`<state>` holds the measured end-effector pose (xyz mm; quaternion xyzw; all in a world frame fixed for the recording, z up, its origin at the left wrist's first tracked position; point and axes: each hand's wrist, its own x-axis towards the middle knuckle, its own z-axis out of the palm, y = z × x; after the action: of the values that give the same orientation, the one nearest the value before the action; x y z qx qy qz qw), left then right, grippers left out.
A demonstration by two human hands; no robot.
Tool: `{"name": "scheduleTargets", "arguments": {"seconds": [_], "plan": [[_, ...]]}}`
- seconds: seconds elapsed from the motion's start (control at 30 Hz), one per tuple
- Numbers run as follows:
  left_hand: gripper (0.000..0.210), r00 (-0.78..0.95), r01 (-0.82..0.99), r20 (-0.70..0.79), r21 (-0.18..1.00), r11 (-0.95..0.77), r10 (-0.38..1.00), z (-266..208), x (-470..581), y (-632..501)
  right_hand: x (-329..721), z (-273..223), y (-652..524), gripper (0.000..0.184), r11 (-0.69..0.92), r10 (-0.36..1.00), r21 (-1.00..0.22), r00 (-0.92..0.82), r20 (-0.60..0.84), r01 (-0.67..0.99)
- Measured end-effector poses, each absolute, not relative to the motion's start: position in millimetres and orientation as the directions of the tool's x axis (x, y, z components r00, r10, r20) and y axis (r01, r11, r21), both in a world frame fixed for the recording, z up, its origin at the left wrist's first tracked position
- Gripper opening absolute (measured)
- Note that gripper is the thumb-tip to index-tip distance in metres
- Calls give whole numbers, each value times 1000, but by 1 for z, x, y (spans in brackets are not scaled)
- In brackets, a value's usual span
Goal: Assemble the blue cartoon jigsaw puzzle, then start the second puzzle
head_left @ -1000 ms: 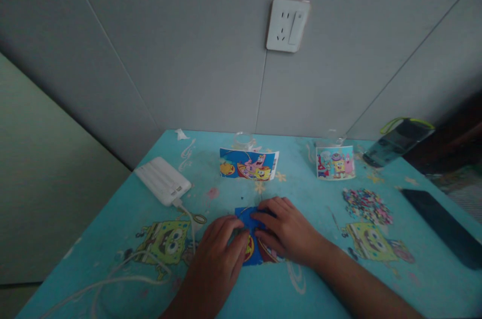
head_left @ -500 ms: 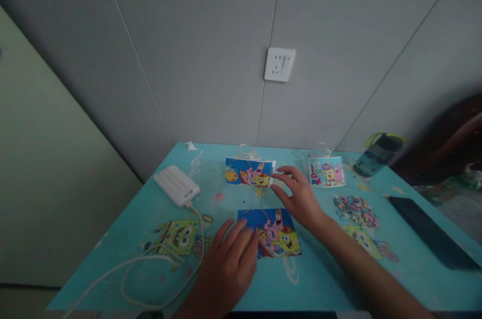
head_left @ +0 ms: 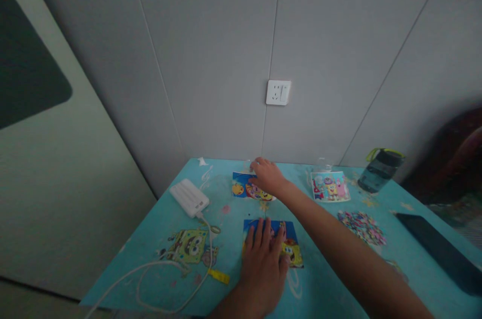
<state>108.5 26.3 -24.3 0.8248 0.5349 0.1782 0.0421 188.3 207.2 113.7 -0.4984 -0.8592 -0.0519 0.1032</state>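
Observation:
My left hand [head_left: 263,253] lies flat with spread fingers on a blue cartoon picture [head_left: 291,253] near the front of the table, covering much of its left and middle. Farther back, a matching cartoon picture card [head_left: 241,186] leans upright before a small clear stand [head_left: 247,164]. My right hand [head_left: 266,174] reaches over this card's right half. Its thumb is in front of the card and its fingertips lie above the top edge, beside the stand, with a gap between them. Whether they touch the stand cannot be made out.
Another cartoon card [head_left: 330,187] stands at the back right, with a pile of small colourful pieces [head_left: 362,227] before it. Farther right are a dark bottle [head_left: 380,172] and a black flat object [head_left: 437,248]. A white power bank [head_left: 189,197] with a cable [head_left: 211,243] is left.
My right hand has moved left from the standing card's right edge to its top. My left hand has slid right and flattened over the front picture. The view has tilted up.

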Motion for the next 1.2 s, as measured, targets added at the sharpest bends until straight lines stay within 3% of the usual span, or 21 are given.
{"name": "scheduleTargets", "arguments": {"seconds": [0.2,0.77,1.2], "plan": [[60,398,856,232,254,-450,888,-21,99,40,196,112,228,26,464,878,-32,-455,146,885],[60,427,868,143,212,-449,893,-23,84,181,224,119,350,33,416,909,-54,-418,-14,908],[61,392,890,133,194,-412,910,-25,84,229,227,108,366,36,462,887,-88,-461,34,882]]}}
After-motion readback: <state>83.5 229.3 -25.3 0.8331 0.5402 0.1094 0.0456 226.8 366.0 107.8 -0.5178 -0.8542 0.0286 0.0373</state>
